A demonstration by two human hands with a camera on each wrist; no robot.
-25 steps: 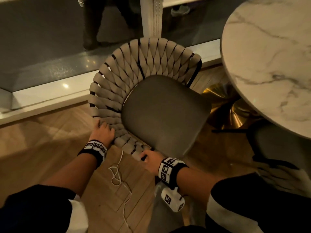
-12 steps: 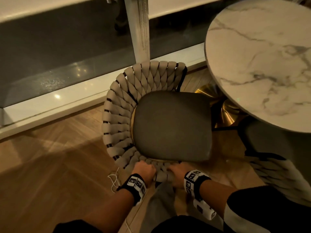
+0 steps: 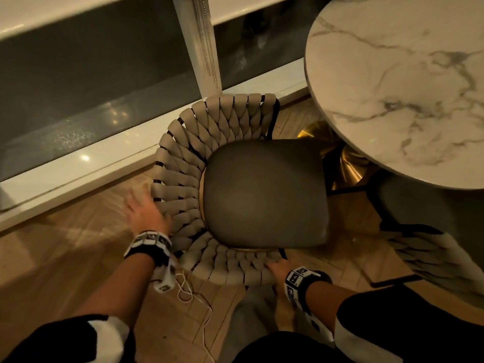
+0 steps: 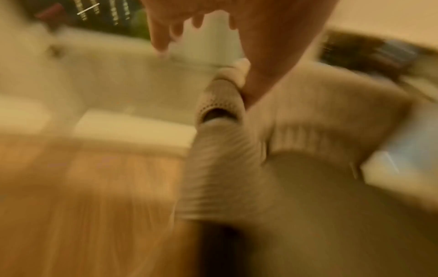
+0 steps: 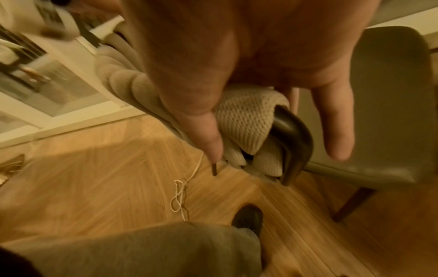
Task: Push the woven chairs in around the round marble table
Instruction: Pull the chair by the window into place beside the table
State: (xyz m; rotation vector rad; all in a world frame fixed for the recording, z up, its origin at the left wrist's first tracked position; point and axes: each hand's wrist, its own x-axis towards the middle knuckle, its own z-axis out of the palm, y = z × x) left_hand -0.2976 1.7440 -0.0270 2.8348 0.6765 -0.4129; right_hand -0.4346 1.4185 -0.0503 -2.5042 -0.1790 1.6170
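A woven chair point(image 3: 188, 163) with beige braided straps and a grey seat point(image 3: 264, 195) stands on the wood floor, its open front towards the round marble table point(image 3: 408, 74) at the upper right. My left hand point(image 3: 145, 209) hovers with spread fingers at the chair's left side; in the blurred left wrist view only its thumb point(image 4: 258, 78) lies against a woven strap point(image 4: 220, 97). My right hand point(image 3: 277, 265) grips the near end of the woven back, thumb point(image 5: 203, 131) outside and fingers point(image 5: 336, 131) over the rim point(image 5: 246, 116).
A second woven chair point(image 3: 432, 252) sits partly under the table at the lower right. The table's gold pedestal point(image 3: 345, 163) is just beyond the seat. A low white ledge point(image 3: 78, 174) and a pillar point(image 3: 199, 48) run behind the chair. A white cable point(image 3: 188, 289) lies by my feet.
The chair has swung round so its open front faces the table. My left hand let go of the back rim and moved out to the chair's left side. The right hand stays on the rim.
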